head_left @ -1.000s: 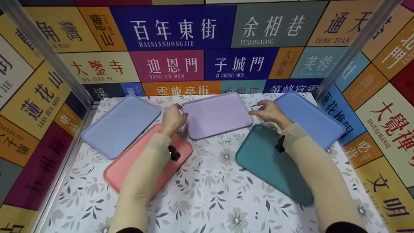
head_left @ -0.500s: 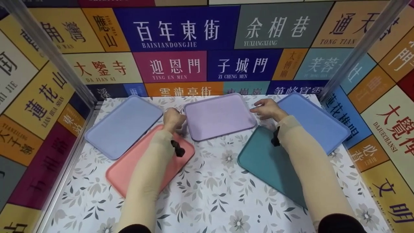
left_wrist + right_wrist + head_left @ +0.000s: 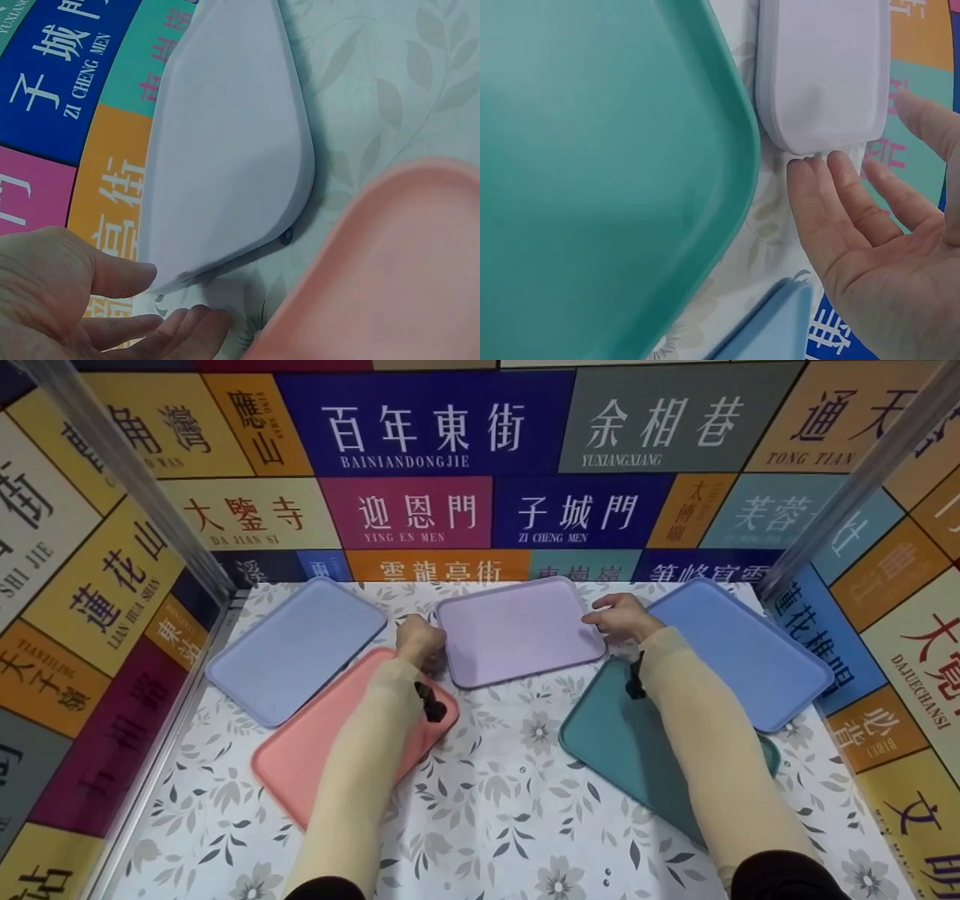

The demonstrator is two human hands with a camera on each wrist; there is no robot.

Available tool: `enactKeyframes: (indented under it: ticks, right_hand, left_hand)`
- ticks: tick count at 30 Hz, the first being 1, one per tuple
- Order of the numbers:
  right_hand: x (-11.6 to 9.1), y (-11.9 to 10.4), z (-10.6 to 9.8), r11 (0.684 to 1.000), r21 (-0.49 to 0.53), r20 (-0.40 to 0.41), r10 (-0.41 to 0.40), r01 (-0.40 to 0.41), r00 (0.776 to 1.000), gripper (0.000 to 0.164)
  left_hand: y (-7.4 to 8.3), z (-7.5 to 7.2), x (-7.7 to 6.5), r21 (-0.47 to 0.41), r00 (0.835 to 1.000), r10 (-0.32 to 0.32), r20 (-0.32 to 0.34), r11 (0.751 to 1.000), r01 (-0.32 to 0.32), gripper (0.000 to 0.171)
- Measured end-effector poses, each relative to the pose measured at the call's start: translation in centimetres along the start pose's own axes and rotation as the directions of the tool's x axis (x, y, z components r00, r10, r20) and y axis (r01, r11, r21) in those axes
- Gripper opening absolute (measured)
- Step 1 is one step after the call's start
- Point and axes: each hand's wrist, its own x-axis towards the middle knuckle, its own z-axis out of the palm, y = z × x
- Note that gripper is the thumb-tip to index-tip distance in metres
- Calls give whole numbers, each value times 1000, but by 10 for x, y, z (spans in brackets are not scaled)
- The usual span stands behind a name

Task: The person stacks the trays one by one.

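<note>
A lilac tray (image 3: 521, 631) lies flat at the back middle of the table, between both hands. My left hand (image 3: 420, 639) is at its left end; in the left wrist view the thumb (image 3: 124, 276) meets the tray's corner, while the other fingers (image 3: 199, 330) lie loosely bent beside the end edge. At the right end, my right hand (image 3: 624, 617) has its fingers extended, with fingertips (image 3: 810, 169) at the edge of the tray in the right wrist view and the thumb held apart. Whether the right fingertips press the edge I cannot tell.
A pink tray (image 3: 322, 742) lies under the left forearm, with a pale blue tray (image 3: 296, 652) behind it. Beneath the right forearm is a teal tray (image 3: 622, 742); a blue tray (image 3: 742, 652) lies farther right. Sign-printed panels (image 3: 420, 510) wall the floral-covered table (image 3: 517, 817).
The head view has shifted, so everything sits slightly farther right. My left hand has turned over at the tray's left end, its thumb no longer showing in the head view. The trays appear unmoved.
</note>
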Motion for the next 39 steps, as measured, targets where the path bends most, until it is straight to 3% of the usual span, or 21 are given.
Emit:
enactKeyframes:
  ticks: [1,8,16,19,26,30,35,39]
  right_hand:
    - [1,1,0,1000,2,1,2,-2,1000,72]
    - [5,2,4,1000,-5,27,18,-18,999,73]
    - [6,5,5,1000,-1,31,-18,18,999,72]
    - [5,5,4,999,-20,24,-39,39,999,73]
    - [2,4,4,996,-9,21,-93,94,995,86]
    - [-2,5,3,997,-20,41,-77,78,996,88]
    - [-9,2,0,997,4,62,-76,76,995,87]
    - [-15,-3,-5,995,21,68,-102,101,992,85]
  left_hand:
    - [-3,6,11,0,1000,-5,8,1000,5,31]
    - [-5,15,16,-51,997,1,74,999,3,6]
    - [-5,19,21,-154,987,6,162,988,19,20]
    - [-1,15,10,-173,986,6,167,985,24,30]
    - [24,-20,-63,-299,983,0,184,953,56,61]
    - [25,-30,-77,-371,978,45,205,928,35,62]
    - [21,-40,-81,-411,965,69,252,911,42,71]
    - [21,-48,-83,-480,952,91,292,875,64,85]
